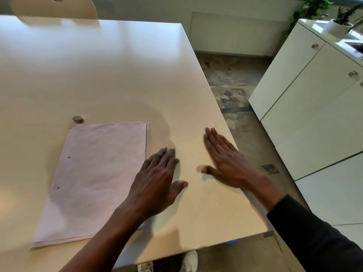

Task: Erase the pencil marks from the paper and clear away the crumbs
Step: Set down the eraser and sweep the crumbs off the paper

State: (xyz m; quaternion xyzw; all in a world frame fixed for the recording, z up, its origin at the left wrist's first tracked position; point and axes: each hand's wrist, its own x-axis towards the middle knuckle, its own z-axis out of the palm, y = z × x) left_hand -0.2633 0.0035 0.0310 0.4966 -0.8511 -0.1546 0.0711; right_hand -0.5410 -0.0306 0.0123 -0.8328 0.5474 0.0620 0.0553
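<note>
Right hand [225,160]: fingers [213,137] straight and pressed together, palm down, flat or nearly flat against the table [117,75], thumb splayed toward the other hand; nothing pinched. Blade-like posture, probably for sweeping. Just beyond those fingertips, toward the table's right edge: a small scatter of dark crumbs [213,125], apart from the fingertips but close. Judged aim: push the specks over the near-by edge onto the floor [235,79].

Left hand [157,177]: fingers [167,154] loosely together and extended, thumb out, palm down, empty; resting on or hovering just over the bare tabletop, which of the two not certain. Forearm across the lower right corner of the paper [94,173], perhaps steadying the sheets during the sweep.

Left of the left fingertips: the paper, a thin stack with two punched holes along its far-left side, lying flat; no pencil marks legible from here, so erasing judged done or nearly so. Beyond the stack's far-left corner, almost touching it: a small round grey eraser [78,119], set down and out of use.

Further out: pale, glossy tabletop with soft window glare. Past the far edge, a light chair back [55,6]. Right of the right hand, beyond the table edge: mottled floor, white cabinets [304,95] with small metal handles, potted plants [337,18] on top. Below the near edge: white shoes [189,261].
</note>
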